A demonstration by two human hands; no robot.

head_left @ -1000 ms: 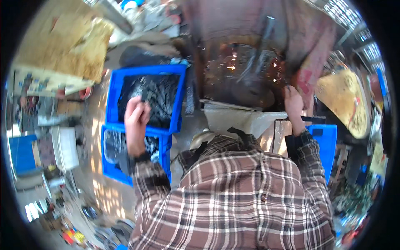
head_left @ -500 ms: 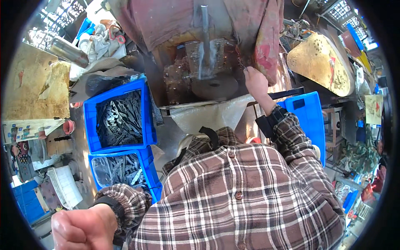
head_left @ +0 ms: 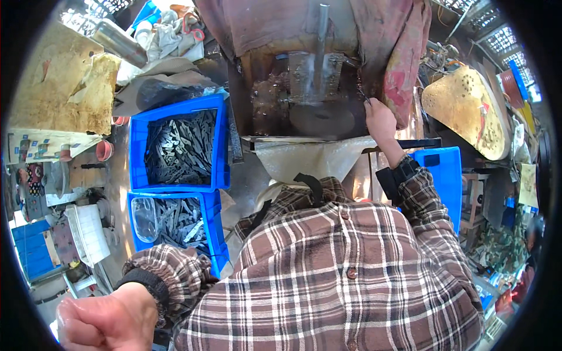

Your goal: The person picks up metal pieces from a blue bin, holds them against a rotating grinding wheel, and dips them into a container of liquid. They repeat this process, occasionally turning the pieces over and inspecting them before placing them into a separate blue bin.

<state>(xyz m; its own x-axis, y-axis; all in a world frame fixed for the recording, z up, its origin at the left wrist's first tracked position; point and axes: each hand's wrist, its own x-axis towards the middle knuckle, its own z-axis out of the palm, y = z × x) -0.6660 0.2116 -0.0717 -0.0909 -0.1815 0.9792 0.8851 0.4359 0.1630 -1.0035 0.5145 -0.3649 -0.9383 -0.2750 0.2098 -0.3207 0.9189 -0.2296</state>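
Observation:
My right hand [head_left: 381, 121] reaches up to the right side of a wet machine bay. Its fingers are closed at the end of a thin dark piece [head_left: 362, 90], whose kind I cannot make out. Left of that hand lies a round grinding wheel [head_left: 321, 120], dark and blurred, with water running over the plate [head_left: 316, 76] behind it. My left hand [head_left: 108, 319] is a fist at the lower left, apart from everything, with nothing showing out of it. Nearest to it is a blue bin [head_left: 220, 234] of flat dark metal pieces [head_left: 175, 219] and a clear plastic container [head_left: 144, 219].
A second blue bin [head_left: 219, 146], full of similar metal pieces, stands beyond the first. Another blue bin [head_left: 448, 187] is under my right forearm. Reddish cloth [head_left: 404, 64] drapes the machine, and a pale sheet [head_left: 313, 157] hangs at its front. A stained board [head_left: 465, 111] leans at right.
The whole view has shifted, so the machine and bins appear farther right. My right hand stays by the machine bay, and my left hand remains a fist at the lower left.

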